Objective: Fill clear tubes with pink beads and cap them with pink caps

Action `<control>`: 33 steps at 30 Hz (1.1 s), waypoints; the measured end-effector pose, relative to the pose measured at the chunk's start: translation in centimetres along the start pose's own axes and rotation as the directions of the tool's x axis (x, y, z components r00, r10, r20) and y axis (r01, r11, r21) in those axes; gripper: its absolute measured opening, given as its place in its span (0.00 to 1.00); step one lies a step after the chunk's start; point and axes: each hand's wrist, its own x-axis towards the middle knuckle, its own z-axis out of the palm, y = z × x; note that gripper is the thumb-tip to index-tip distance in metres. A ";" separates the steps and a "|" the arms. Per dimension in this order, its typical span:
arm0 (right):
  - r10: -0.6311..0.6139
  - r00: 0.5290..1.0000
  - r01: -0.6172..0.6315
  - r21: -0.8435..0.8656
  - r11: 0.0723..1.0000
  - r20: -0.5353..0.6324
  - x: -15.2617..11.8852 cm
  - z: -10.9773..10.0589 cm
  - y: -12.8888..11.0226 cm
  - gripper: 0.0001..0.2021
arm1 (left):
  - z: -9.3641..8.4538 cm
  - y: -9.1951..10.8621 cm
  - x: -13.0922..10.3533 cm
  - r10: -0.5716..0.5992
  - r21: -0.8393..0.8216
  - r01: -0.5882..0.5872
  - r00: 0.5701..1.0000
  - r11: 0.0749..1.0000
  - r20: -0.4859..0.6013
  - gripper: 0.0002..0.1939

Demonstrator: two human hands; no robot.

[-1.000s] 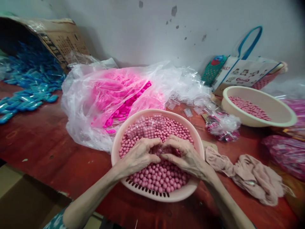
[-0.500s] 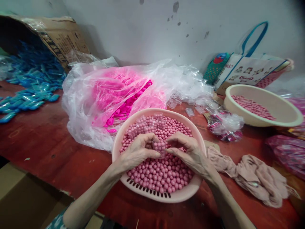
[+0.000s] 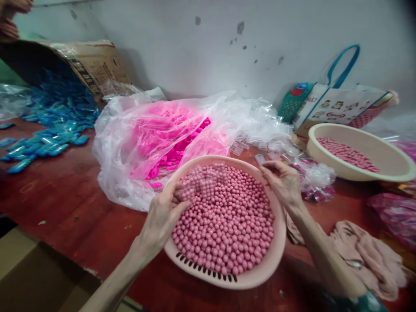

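In the head view, the hands have just parted. Half a second ago both were bent over one small clear case above the basin's middle; now each is at its own side. The left hand (image 3: 159,216) reaches over the basin's left rim, thumb and fingers spread at the edge of the clear cases (image 3: 207,187), which lie on the pink beads (image 3: 224,225) toward the back left of the basin (image 3: 279,242). Whether those fingers grip a case, I cannot tell. The right hand (image 3: 287,184) has swung out past the right rim, its fingertips at a loose clear piece (image 3: 260,159) beside the basin — pinched or merely touched, I cannot tell. So the shared handling has ended, and the hands now attend to separate pieces.

The table (image 3: 74,186) is red and worn. Behind the basin lies a filmy bag of bright pink pieces (image 3: 162,125), next to a heap of clear plastic (image 3: 256,123). Blue pieces (image 3: 48,143) spill from a cardboard box (image 3: 100,65) at the far left, and another person's hand (image 3: 9,30) has come into the upper left corner. On the right are a cream bowl (image 3: 390,156), a crumpled cloth (image 3: 360,255) and a tote bag (image 3: 338,104) — all before a stained, pale wall (image 3: 182,52).
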 end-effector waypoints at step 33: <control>0.145 0.963 -0.167 0.081 0.983 0.226 2.1 -3.5 1.0 0.17 | 2.2 3.0 -0.3 0.539 0.251 -0.548 0.835 0.798 0.109 0.08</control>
